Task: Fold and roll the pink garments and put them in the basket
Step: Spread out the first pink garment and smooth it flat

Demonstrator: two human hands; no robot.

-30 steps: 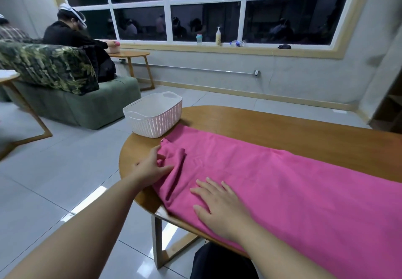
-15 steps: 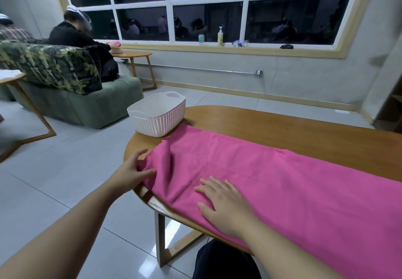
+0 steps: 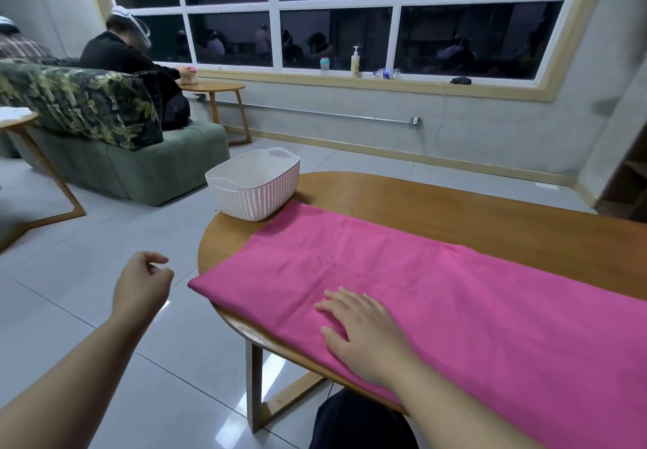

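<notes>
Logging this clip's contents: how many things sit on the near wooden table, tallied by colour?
Pink: 1, the pink garment, laid flat along the table under the right hand
White: 1, the basket at the table's far left end
Total: 2

A wooden table (image 3: 437,210) with a rounded end is seen on a pale tiled floor (image 3: 105,308). To the left, a green sofa (image 3: 140,168) draped with a leaf-patterned throw (image 3: 80,102) is occupied by a seated person (image 3: 119,53) in black, who is turned toward a small round side table (image 3: 213,87); part of another wooden table (image 3: 21,123) is visible at the far left. On the sill of the dark window (image 3: 350,11), a pump bottle (image 3: 355,62), a small cup (image 3: 325,65) and a dark object (image 3: 460,80) are set.
</notes>
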